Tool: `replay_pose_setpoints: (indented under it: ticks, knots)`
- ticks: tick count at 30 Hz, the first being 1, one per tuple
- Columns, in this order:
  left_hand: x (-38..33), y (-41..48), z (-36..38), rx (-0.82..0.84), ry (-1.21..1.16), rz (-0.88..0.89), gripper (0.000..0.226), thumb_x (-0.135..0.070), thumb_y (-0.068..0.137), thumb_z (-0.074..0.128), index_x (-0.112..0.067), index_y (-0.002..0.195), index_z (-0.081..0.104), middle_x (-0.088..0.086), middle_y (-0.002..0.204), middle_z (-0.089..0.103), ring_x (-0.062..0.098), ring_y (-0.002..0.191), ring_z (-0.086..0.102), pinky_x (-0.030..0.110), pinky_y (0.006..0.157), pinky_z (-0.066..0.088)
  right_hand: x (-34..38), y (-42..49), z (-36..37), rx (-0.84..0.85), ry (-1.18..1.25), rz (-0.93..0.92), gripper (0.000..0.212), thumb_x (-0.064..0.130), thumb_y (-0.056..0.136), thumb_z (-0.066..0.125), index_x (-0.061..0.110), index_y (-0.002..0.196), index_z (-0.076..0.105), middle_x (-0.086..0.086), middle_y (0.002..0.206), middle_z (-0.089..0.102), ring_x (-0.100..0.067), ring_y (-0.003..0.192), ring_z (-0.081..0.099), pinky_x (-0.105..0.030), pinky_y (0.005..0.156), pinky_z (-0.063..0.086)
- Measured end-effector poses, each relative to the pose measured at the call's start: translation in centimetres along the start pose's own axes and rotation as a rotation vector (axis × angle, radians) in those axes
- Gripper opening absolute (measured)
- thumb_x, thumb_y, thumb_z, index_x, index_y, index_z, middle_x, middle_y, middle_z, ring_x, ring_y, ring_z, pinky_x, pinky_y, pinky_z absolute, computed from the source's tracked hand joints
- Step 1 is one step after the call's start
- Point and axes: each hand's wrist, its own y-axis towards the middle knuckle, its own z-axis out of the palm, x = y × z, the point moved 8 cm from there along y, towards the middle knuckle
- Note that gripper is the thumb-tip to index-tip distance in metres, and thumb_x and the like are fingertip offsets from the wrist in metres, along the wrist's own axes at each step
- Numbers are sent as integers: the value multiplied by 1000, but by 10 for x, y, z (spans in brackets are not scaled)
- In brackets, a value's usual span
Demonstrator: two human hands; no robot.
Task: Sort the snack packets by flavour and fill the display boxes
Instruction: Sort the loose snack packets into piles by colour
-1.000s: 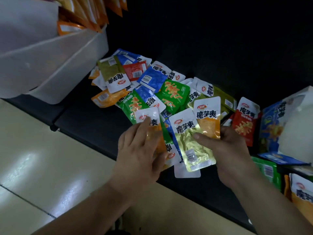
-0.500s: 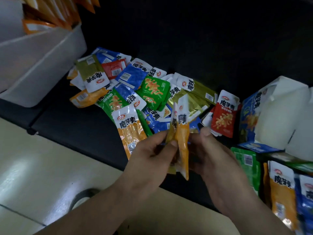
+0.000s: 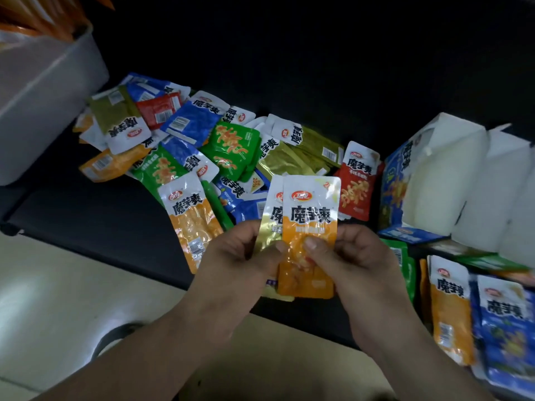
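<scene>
Snack packets [image 3: 228, 146]: most lie mixed in a pile just beyond the fingertips. Left hand [image 3: 240, 256] and right hand [image 3: 356, 256] both pinch an orange packet [image 3: 309, 227], a gold packet [image 3: 267, 230] tucked behind it. Display boxes [image 3: 443, 180] right of the fingers; contents partly hidden. Judgement: sorting early, bulk remains.

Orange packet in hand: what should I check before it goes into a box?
1. Grip: ok; the right hand pinches the orange packet.
2. One flavour only: not ok; the left hand pinches a yellow packet behind it.
3. Place for orange in view: ok; a standing orange packet shows at lower right.
4. Room beside it: cannot tell.
5. Pile free of orange: not ok; a loose orange packet lies at its near edge.
</scene>
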Motion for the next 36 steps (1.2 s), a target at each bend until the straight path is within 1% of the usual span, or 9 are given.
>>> replay_pose_setpoints:
  ticks: [6, 10, 12, 15, 21, 25, 30, 33, 36]
  knots:
    - [20, -4, 12, -82, 219, -2, 6, -15, 91, 77, -20, 94, 76, 4, 86, 79, 29, 85, 75, 50, 79, 62, -54, -32, -45, -51, -16, 208, 20, 25, 83, 86, 15, 90, 70, -16, 88, 77, -41, 89, 75, -68, 79, 59]
    - [36, -17, 41, -15, 297, -58, 6, -14, 89, 78, -17, 91, 73, -8, 69, 73, 0, 61, 67, 13, 54, 48, -81, -63, -87, -143, -28, 299, 33, 26, 77, 90, 9, 90, 66, -19, 87, 74, -41, 87, 75, -64, 75, 62]
    - [42, -24, 60, 47, 345, -69, 6, -19, 90, 78, -16, 89, 72, -7, 67, 70, -1, 59, 64, 10, 52, 45, -84, -72, -106, -185, -31, 284, 40, 31, 73, 92, 8, 88, 63, -21, 85, 72, -40, 81, 74, -62, 70, 62]
    - [44, -32, 83, 103, 392, -75, 4, -24, 92, 75, -22, 91, 72, -6, 70, 72, 6, 62, 68, 16, 52, 49, -80, -77, -134, -243, -40, 240, 38, 31, 77, 90, 12, 78, 57, -24, 79, 65, -34, 67, 65, -57, 64, 59]
    - [40, -42, 119, 219, 524, -154, 16, -26, 94, 73, -26, 109, 69, -8, 96, 80, 10, 85, 78, 34, 76, 63, -80, -88, -168, -338, 61, 163, 48, 39, 77, 90, 5, 86, 56, -29, 85, 66, -47, 76, 66, -69, 69, 56]
    - [24, -37, 141, 314, 648, -132, 19, -20, 96, 71, -28, 113, 66, -15, 99, 80, 5, 88, 77, 30, 78, 61, -85, -93, -195, -405, 160, 135, 39, 21, 88, 81, -5, 91, 53, -20, 80, 72, -33, 73, 70, -59, 73, 60]
    - [23, -31, 157, 301, 646, -146, 19, -16, 96, 72, -27, 111, 66, -12, 99, 80, 8, 87, 77, 26, 67, 61, -89, -95, -215, -463, 180, 110, 16, 21, 96, 72, 11, 93, 59, -15, 83, 71, -30, 74, 69, -60, 76, 61]
    - [39, -34, 158, 316, 630, -268, 28, -2, 94, 70, -22, 112, 66, -4, 98, 80, 17, 85, 79, 34, 63, 62, -82, -91, -234, -541, 107, 68, 10, 20, 99, 69, 21, 97, 60, -6, 85, 73, -19, 75, 70, -51, 78, 60]
    - [48, -34, 152, 334, 666, -317, 34, 5, 91, 70, -20, 115, 66, 0, 98, 80, 21, 87, 79, 42, 70, 64, -74, -83, -240, -552, -9, 31, 14, 23, 98, 69, 28, 106, 58, 3, 85, 72, -7, 73, 69, -33, 68, 60]
